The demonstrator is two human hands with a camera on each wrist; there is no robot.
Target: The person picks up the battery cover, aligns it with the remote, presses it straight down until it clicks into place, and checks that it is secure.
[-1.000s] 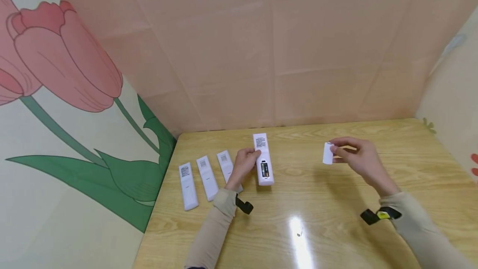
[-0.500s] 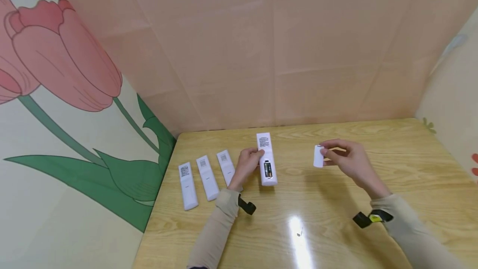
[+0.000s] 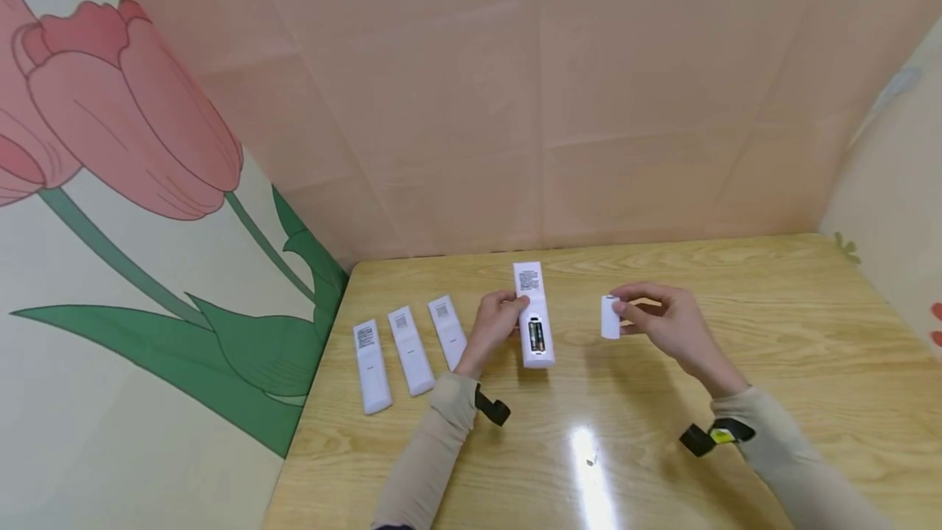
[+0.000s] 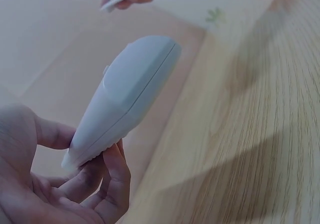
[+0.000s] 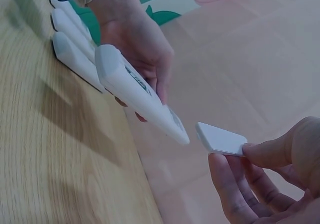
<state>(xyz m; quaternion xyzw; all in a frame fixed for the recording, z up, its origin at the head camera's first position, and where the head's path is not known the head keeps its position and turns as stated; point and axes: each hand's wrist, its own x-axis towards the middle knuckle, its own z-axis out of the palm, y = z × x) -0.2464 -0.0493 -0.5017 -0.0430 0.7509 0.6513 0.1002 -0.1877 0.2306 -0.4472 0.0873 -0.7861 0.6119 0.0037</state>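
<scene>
My left hand (image 3: 496, 322) grips a white remote control (image 3: 531, 293) above the table, back side up, thumb on its back and fingers beneath. Two batteries (image 3: 536, 334) sit in its uncovered battery compartment. To the right, my right hand (image 3: 668, 324) pinches a white battery cover (image 3: 610, 317) between thumb and fingers, apart from the remote. In the right wrist view the cover (image 5: 221, 139) is held near the far end of the remote (image 5: 135, 92). The left wrist view shows the remote (image 4: 125, 94) from its end, with the thumb and curled fingers around it.
Three more white remotes lie back up in a row on the left: one outermost (image 3: 371, 366), one in the middle (image 3: 410, 350), and one (image 3: 446, 330) partly behind my left arm. The wooden table (image 3: 773, 301) meets a pink-covered wall (image 3: 441, 105) at the back.
The left hand has shifted slightly right with the remote. The right hand has moved left with the battery cover, narrowing the gap between them. The three lying remotes stay put.
</scene>
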